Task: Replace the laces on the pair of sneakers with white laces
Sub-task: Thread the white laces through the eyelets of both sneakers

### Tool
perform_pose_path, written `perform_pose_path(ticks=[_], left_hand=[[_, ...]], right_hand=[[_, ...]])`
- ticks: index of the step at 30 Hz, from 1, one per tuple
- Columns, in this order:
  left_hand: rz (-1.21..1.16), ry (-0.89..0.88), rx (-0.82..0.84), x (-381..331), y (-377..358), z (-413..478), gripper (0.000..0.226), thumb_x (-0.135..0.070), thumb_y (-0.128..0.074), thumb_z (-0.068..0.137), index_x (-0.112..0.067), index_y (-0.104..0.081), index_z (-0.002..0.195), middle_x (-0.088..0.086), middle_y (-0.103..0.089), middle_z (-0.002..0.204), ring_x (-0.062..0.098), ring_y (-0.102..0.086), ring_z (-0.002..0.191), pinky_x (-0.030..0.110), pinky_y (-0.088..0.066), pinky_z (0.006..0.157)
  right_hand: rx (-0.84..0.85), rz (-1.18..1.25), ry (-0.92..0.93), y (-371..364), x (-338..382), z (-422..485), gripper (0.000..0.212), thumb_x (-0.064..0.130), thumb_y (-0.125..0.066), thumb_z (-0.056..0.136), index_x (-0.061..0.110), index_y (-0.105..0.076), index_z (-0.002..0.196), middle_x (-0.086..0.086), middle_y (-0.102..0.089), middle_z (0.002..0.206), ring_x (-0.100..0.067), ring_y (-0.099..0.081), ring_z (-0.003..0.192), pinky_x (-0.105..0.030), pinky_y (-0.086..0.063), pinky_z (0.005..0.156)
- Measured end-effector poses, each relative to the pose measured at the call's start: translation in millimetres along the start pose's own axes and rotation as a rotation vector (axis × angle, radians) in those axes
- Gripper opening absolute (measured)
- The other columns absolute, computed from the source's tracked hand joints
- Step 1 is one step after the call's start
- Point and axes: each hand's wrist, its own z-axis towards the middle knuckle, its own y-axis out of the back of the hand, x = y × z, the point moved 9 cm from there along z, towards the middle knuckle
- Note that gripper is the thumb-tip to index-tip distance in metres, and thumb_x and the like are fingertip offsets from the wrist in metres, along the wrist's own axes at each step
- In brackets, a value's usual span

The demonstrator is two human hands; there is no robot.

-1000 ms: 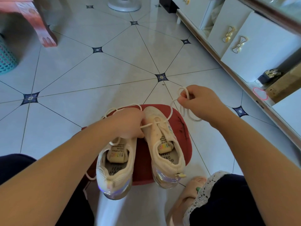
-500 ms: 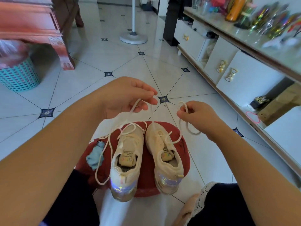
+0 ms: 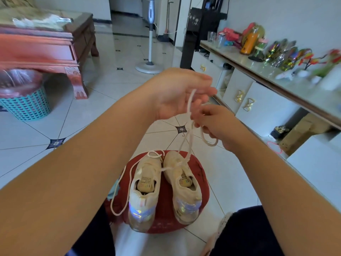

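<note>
Two bare hands are working one white lace (image 3: 190,106) above a pair of cream sneakers. The left hand (image 3: 175,95) is hovering highest, its fingers (image 3: 202,78) and thumb closing together in a pinch on the upper part of the lace. Just below and to the right of them, the right hand (image 3: 217,126) is curling its fingers (image 3: 203,112) round the same lace, with a loop of it dangling beneath that hand. From both sets of fingers the lace is running down and slightly left to the front of the right sneaker (image 3: 182,180), which is sitting well below them on a round red stool (image 3: 200,174). The left sneaker (image 3: 145,183) is standing just beside it, toes pointing away from the person, and its own loose lace (image 3: 118,193) is trailing over the stool's left edge, far down and left of the fingers. Well to the left of the fingers a teal basket (image 3: 25,106) is standing on the tiled floor (image 3: 103,111). Beyond them a fan stand (image 3: 149,67) is rising. To their right a long counter (image 3: 239,58) is carrying bottles and bright trinkets.
</note>
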Motion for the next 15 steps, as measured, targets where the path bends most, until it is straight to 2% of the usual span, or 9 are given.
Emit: perform_pose_path(ticks=[4,6,9,12,15], left_hand=[[0.132,0.135,-0.089,40.1,46.1,-15.7,0.020,-0.004,-0.057,0.086,-0.007,-0.057,0.106,0.002,-0.069,0.066,0.004,-0.051,0.043,0.014,-0.042,0.040],[0.173,0.232,-0.097,69.3,70.9,-28.5,0.020,-0.007,-0.058,0.084,-0.004,-0.060,0.104,0.002,-0.065,0.063,0.004,-0.047,0.041,0.014,-0.040,0.038],[0.227,0.369,-0.081,104.3,97.5,-46.3,0.020,-0.012,-0.058,0.084,0.000,-0.063,0.099,0.002,-0.059,0.061,0.006,-0.045,0.042,0.014,-0.039,0.038],[0.143,0.464,-0.104,129.1,105.7,-54.7,0.016,-0.010,-0.051,0.091,0.001,-0.063,0.091,0.005,-0.054,0.058,0.006,-0.043,0.040,0.013,-0.038,0.036],[0.003,0.412,-0.206,133.9,108.2,-45.8,0.014,-0.008,-0.049,0.092,-0.001,-0.059,0.089,0.002,-0.050,0.055,0.004,-0.037,0.037,0.011,-0.030,0.033]], right_hand=[[-0.220,0.157,-0.209,36.4,-37.6,-0.9,0.017,0.020,-0.056,0.090,0.013,-0.063,0.076,0.001,-0.054,0.067,-0.007,-0.037,0.047,-0.013,-0.026,0.034],[-0.272,0.269,-0.312,46.2,-58.8,-1.4,0.016,0.017,-0.056,0.089,0.010,-0.061,0.075,-0.001,-0.052,0.065,-0.006,-0.033,0.040,-0.015,-0.021,0.032],[-0.305,0.356,-0.354,51.8,-75.7,4.7,0.017,0.015,-0.055,0.090,0.010,-0.060,0.075,-0.001,-0.052,0.064,-0.003,-0.032,0.034,-0.015,-0.020,0.031],[-0.325,0.411,-0.363,50.5,-80.5,15.9,0.019,0.015,-0.054,0.091,0.010,-0.060,0.074,0.000,-0.053,0.064,-0.004,-0.032,0.037,-0.014,-0.020,0.031],[-0.316,0.393,-0.357,45.2,-80.2,29.4,0.018,0.015,-0.054,0.091,0.011,-0.060,0.074,0.000,-0.052,0.064,-0.006,-0.031,0.045,-0.014,-0.020,0.033]])
